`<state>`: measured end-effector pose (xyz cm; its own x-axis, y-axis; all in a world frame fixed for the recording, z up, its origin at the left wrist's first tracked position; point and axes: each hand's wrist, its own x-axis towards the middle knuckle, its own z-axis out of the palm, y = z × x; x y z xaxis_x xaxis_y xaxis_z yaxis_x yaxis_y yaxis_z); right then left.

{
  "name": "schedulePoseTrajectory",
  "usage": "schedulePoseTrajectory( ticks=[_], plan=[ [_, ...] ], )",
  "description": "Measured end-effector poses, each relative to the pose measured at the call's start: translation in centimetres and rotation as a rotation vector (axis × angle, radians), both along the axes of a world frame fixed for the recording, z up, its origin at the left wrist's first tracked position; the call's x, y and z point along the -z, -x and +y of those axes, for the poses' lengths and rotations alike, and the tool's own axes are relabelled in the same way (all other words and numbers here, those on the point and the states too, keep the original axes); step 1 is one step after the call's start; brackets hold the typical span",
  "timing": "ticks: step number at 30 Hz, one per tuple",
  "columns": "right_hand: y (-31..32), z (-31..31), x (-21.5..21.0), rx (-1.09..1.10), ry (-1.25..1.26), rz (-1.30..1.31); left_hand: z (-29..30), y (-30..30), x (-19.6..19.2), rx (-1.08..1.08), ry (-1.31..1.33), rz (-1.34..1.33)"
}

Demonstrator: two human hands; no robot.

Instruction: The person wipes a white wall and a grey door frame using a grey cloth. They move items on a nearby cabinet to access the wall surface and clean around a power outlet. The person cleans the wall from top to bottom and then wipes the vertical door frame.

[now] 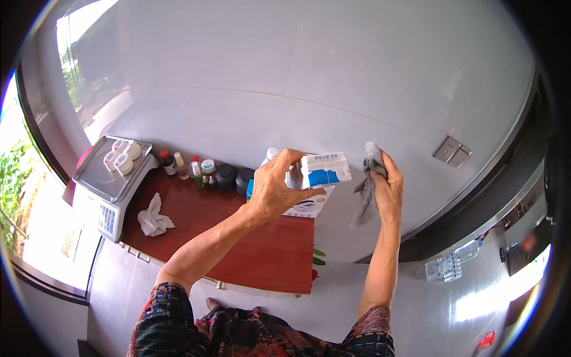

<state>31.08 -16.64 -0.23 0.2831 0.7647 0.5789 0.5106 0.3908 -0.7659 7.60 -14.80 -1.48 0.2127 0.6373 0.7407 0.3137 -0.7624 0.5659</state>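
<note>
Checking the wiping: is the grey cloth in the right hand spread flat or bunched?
Bunched: the grey cloth is gripped by the right hand, hanging crumpled below.

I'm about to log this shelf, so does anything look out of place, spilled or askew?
Mostly tidy. A crumpled white rag lies loose on the red shelf, away from the row of bottles. The left hand holds a white-and-blue box lifted off the shelf; the right hand holds a grey cloth. No spill visible.

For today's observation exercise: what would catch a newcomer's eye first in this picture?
First, the two raised hands at the centre: the left hand holds up a white and blue box, and the right hand clutches a grey cloth beside it. Next, the reddish-brown table below, with a weighing scale at its left end.
</note>
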Motion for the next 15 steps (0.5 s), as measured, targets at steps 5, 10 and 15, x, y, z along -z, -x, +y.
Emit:
schedulePoseTrajectory(
  ticks=[5, 10, 15],
  plan=[
    [5.5, -1.7, 2.8, -0.593, 0.272, 0.446, -2.2, 2.7, 1.1, 0.368, 0.273, -0.347],
    [5.8, -2.9, 6.6, -0.749, 0.508, 0.66, -3.6, 4.9, 2.5, 0.614, 0.517, -0.55],
    [10.7, -2.6, 13.4, -0.861, 0.523, 0.887, -4.0, 8.6, 5.6, 0.51, 0.465, -0.601]
  ],
)
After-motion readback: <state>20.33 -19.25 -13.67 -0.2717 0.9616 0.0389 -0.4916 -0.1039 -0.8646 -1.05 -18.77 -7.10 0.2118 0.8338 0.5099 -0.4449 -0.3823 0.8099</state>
